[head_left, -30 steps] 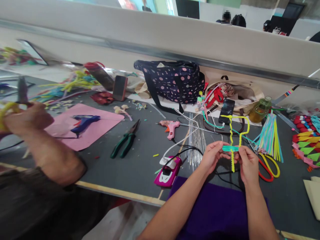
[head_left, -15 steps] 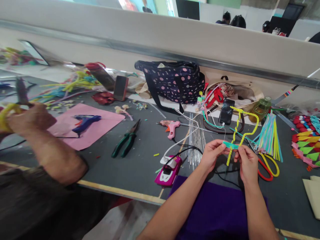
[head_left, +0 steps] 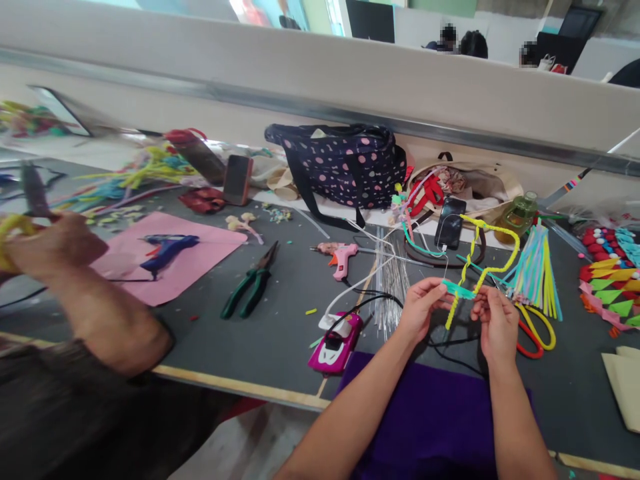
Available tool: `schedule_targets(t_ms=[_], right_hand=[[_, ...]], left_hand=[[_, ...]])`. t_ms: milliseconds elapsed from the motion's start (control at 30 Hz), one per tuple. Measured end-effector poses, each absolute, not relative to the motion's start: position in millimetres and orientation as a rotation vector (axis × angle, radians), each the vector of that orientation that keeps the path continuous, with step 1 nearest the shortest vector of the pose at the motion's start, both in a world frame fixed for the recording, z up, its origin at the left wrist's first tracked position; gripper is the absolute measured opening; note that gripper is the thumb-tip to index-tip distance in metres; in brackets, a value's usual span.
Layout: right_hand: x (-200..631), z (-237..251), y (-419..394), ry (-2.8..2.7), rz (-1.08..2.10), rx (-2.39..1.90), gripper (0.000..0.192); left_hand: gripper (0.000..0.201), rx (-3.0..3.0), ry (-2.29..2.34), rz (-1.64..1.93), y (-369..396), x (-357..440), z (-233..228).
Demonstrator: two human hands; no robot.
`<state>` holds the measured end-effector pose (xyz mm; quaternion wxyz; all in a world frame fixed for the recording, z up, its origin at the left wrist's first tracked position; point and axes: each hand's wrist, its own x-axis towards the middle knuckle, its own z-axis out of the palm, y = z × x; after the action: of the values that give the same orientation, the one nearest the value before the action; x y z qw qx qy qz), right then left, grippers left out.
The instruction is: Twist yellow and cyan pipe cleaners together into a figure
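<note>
Between my hands is a shape bent from yellow pipe cleaner (head_left: 516, 243), with a loop at the top and a twisted stem pointing down. A turquoise pipe cleaner (head_left: 457, 289) crosses it in a flat band. My left hand (head_left: 423, 308) pinches the band's left end between thumb and fingers. At the band's right end, the fingers of my right hand (head_left: 497, 320) are closed by the yellow strand; what exactly they grip is partly hidden. Scissors with red and yellow handles (head_left: 541, 330) lie beside my right wrist. A bundle of pastel pipe cleaners (head_left: 537, 273) stands behind it.
A pink glue gun (head_left: 343, 259), thin metal wires (head_left: 390, 307) and a magenta car-shaped power strip (head_left: 337, 353) lie left of my hands. Farther left are green-handled pliers (head_left: 250, 287) and a co-worker's arm (head_left: 110, 303). A patterned bag (head_left: 350, 163) and phone (head_left: 451, 223) sit behind.
My right hand's fingers have shifted slightly right and down, off the band's middle. The yellow stem's lower end has swung a little left. The whole view has shifted slightly.
</note>
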<state>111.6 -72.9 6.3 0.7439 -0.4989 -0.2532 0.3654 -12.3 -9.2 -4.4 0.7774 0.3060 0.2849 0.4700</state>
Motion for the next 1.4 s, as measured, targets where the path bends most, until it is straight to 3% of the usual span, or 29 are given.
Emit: schedule_targets(t_ms=[1400], right_hand=[[111.1, -8.6, -67.9, -0.653, 0.934, -1.151, 0.027]], left_hand=[[0.036, 0.721, 0.644, 1.104, -9.3, -9.9, -8.8]])
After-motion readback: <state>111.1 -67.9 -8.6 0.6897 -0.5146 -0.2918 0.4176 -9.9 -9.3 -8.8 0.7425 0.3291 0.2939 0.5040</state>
